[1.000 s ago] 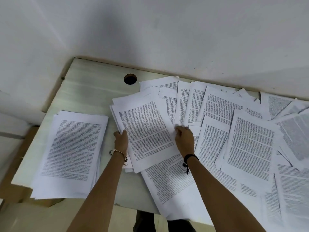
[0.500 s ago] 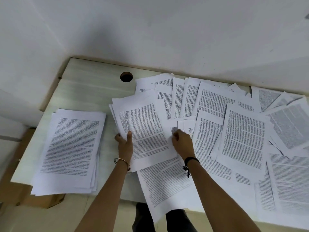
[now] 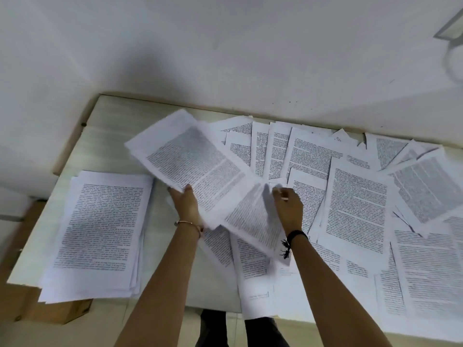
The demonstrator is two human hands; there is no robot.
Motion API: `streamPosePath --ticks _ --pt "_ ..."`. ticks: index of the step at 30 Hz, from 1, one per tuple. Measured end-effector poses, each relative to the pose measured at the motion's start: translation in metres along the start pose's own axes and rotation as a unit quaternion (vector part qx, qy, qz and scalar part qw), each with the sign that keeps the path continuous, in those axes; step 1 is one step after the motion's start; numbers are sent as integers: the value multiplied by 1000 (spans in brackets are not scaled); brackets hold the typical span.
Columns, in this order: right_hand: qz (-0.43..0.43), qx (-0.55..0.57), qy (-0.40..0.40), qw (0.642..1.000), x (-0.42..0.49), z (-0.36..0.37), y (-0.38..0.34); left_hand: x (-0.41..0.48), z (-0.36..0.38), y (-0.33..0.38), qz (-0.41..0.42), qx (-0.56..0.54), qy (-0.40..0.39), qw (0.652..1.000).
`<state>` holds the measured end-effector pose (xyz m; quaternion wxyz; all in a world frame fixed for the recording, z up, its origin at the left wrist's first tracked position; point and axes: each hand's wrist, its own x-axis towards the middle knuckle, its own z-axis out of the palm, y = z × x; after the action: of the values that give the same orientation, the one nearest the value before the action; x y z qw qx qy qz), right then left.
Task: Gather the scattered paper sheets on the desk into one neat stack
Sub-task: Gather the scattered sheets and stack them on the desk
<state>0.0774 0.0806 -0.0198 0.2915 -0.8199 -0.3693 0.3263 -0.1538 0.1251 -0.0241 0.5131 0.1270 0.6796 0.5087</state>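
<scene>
Your left hand (image 3: 186, 206) grips a blurry bundle of sheets (image 3: 190, 159) tilted up off the desk (image 3: 112, 126), with the stack (image 3: 100, 229) lying just left. Your right hand (image 3: 288, 209) is curled at the bundle's edge, can't tell if it's pinching. The loose sheets (image 3: 355, 201) cover the right side.

Bare desk (image 3: 107, 126) lies open at the far left corner. A bare strip runs near to far between the stack (image 3: 100, 226) on the left and the left hand (image 3: 186, 206). The bundle (image 3: 190, 156) that this hand grips hangs tilted over the middle and roofs the far end of that strip. Right of it, loose sheets (image 3: 355, 209) overlap all the way to the right edge. The wall (image 3: 225, 58) closes the far side. The right hand (image 3: 288, 206) sits just right of the bundle's near end.
</scene>
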Motion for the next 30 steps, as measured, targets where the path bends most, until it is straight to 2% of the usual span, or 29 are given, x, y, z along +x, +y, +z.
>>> streamPosePath --ticks 3,5,6,9,11,12,14,15,17,19,20,22,25,28,30 --pt "56 4 51 997 9 -14 14 -7 12 -12 -28 -78 60 995" --pt "126 -31 46 990 13 -24 24 -21 21 -27 -64 -76 88 991" --pt "155 -29 35 987 13 -29 30 -31 24 -37 -83 -79 76 991" --pt "161 20 30 986 17 -40 43 -67 28 -50 -197 -95 -49 975" --pt "143 -5 44 989 21 -42 46 -79 20 -39 -286 -4 -138 948" --pt "138 -17 51 989 22 -43 48 -81 13 -30 -306 78 -188 930" --pt "125 -39 59 990 27 -42 48 -67 -3 -12 -254 236 -237 908" --pt "114 -53 63 990 29 -41 47 -55 -10 -2 -191 289 -214 913" --pt "94 -82 71 990 36 -37 46 -24 -22 20 -34 383 -91 919" --pt "77 -117 76 987 40 -32 43 9 -33 38 116 441 42 889" --pt "72 -131 79 986 42 -30 41 23 -38 44 156 445 71 879" --pt "67 -148 85 983 44 -26 37 51 -47 48 129 457 74 877" --pt "64 -147 92 983 47 -17 32 83 -56 46 65 496 39 865" --pt "54 -150 82 984 45 -6 26 97 -55 41 79 524 16 848" --pt "19 -145 41 988 41 5 17 98 -51 41 67 526 12 848"
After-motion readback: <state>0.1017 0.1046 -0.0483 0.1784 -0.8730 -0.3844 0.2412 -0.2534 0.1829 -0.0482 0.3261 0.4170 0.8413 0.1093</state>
